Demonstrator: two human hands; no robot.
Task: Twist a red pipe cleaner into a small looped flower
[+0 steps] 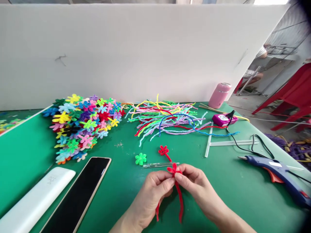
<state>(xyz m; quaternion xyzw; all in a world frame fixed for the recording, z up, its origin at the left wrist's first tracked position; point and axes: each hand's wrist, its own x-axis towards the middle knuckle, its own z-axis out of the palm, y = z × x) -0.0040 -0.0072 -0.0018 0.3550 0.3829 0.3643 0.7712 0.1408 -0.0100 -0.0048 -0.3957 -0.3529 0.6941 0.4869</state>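
Between my two hands is a red pipe cleaner flower [174, 169], its loops bunched at the top and two loose ends hanging below. My left hand [155, 191] pinches it from the left with thumb and fingers. From the right, my right hand [196, 181] grips the same flower, thumb pressed near its centre. Just beyond my fingers lies a finished-looking red flower with a short stem [163, 150]. Left of that sits a green pipe cleaner flower [141, 159]. A clear thin rod or tube [156, 165] lies right behind my hands.
A heap of colourful pipe cleaner flowers [85, 124] stands back left, loose pipe cleaners [167, 119] back centre. A blue glue gun [274, 171], its cord and clear sticks [208, 142] lie right. A phone [79, 191] and white power bank [39, 200] lie left; a pink bottle [220, 95] stands behind.
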